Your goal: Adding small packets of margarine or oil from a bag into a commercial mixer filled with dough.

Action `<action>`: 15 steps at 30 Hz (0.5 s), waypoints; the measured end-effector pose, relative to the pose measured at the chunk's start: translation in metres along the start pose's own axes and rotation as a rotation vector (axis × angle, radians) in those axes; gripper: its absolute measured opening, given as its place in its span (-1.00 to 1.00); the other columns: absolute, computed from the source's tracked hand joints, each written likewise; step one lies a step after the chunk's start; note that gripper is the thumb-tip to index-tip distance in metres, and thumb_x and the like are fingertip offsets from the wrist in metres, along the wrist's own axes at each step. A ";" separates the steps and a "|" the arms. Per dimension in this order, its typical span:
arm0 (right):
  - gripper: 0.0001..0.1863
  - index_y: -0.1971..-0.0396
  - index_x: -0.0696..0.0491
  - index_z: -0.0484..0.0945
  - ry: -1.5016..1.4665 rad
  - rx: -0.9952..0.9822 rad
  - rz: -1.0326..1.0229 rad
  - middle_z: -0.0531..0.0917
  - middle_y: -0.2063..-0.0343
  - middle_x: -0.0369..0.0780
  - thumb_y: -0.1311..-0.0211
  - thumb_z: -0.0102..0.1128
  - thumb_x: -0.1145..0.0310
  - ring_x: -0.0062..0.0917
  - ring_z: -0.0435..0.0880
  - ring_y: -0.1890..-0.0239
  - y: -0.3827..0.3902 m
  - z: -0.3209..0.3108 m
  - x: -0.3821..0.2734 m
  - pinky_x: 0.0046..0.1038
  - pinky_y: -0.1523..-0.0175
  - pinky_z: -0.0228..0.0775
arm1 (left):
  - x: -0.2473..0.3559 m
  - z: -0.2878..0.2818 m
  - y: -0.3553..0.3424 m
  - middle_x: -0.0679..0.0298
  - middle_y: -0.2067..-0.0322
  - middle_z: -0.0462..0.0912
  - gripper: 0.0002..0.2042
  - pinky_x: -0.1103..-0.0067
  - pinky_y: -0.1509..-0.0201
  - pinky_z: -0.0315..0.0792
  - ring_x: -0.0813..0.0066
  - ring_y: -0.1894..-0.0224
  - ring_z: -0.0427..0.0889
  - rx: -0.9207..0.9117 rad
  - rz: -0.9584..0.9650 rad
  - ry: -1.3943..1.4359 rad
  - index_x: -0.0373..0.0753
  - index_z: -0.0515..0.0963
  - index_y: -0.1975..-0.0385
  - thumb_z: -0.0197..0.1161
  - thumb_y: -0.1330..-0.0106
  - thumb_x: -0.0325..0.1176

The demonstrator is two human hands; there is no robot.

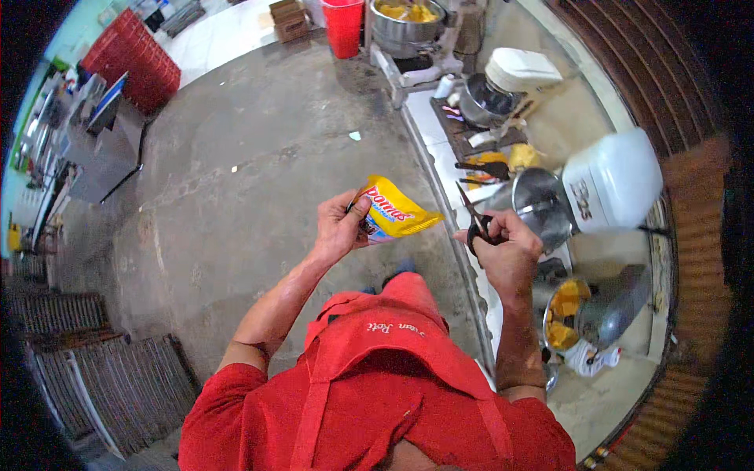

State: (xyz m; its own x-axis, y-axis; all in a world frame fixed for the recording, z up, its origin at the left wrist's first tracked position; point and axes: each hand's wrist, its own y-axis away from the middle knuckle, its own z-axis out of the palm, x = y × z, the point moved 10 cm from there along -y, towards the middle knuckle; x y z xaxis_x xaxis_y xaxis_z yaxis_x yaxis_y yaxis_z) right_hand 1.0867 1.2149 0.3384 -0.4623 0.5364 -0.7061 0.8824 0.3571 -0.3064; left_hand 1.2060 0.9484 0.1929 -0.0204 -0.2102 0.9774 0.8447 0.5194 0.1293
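In front of my chest, my left hand (340, 223) grips one end of a yellow foil sachet (397, 216) with red and blue print, its other end pointing right. My right hand (506, 251) has its fingers in the dark handles of a pair of scissors (477, 220). The scissor blades point up and away from me, a little apart. A gap lies between them and the sachet. Just beyond my right hand is a steel mixer bowl (542, 206) under a white stand mixer (613, 184). Whether the sachet is cut cannot be seen.
Along the counter (440, 145) at right stand another white mixer (522, 69) and a bowl of yellow mix (567, 302). A large bowl (404, 31) and red bin (342, 27) are at the far end. Red crates (133, 63) and stacked trays (133, 388) stand left.
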 end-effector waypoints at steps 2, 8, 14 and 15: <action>-0.60 0.50 0.12 0.57 -0.021 -0.100 0.012 0.52 0.64 -0.33 0.27 0.69 0.36 -0.59 0.47 0.59 -0.035 0.034 0.004 -0.46 0.44 0.38 | -0.009 -0.015 -0.029 0.41 0.49 0.64 -0.81 0.65 0.57 0.40 0.73 0.58 0.50 -0.002 -0.087 -0.037 -0.31 0.67 0.19 0.21 -0.46 -0.32; -0.48 0.48 0.19 0.59 0.021 -0.466 -0.273 0.61 0.52 -0.17 0.33 0.71 0.15 -0.47 0.62 0.51 -0.127 0.123 -0.017 -0.40 0.38 0.46 | -0.009 -0.037 -0.089 0.41 0.52 0.64 -0.79 0.64 0.54 0.38 0.73 0.57 0.48 0.067 -0.037 -0.055 -0.30 0.68 0.19 0.20 -0.46 -0.29; -0.36 0.46 0.21 0.61 0.048 -0.828 -0.269 0.63 0.55 -0.14 0.38 0.68 -0.03 -0.39 0.66 0.48 -0.238 0.227 -0.043 -0.37 0.34 0.49 | 0.007 -0.067 -0.164 0.41 0.45 0.68 -0.67 0.62 0.37 0.45 0.72 0.42 0.54 0.052 -0.279 -0.070 -0.34 0.68 0.18 0.12 -0.52 -0.18; -0.34 0.45 0.21 0.62 0.099 -0.919 -0.206 0.64 0.56 -0.14 0.38 0.67 -0.06 -0.39 0.66 0.48 -0.250 0.246 -0.040 -0.37 0.33 0.49 | 0.011 -0.071 -0.174 0.41 0.45 0.68 -0.67 0.62 0.37 0.45 0.72 0.42 0.54 0.071 -0.280 -0.058 -0.34 0.68 0.18 0.12 -0.52 -0.18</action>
State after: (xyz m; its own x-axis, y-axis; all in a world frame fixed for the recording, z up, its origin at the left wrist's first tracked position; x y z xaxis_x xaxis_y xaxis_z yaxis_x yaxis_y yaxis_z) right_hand 0.9060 0.9155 0.2864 -0.6441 0.4429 -0.6236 0.3871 0.8919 0.2336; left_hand 1.0964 0.7972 0.1692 -0.2795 -0.3073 0.9096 0.7624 0.5049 0.4048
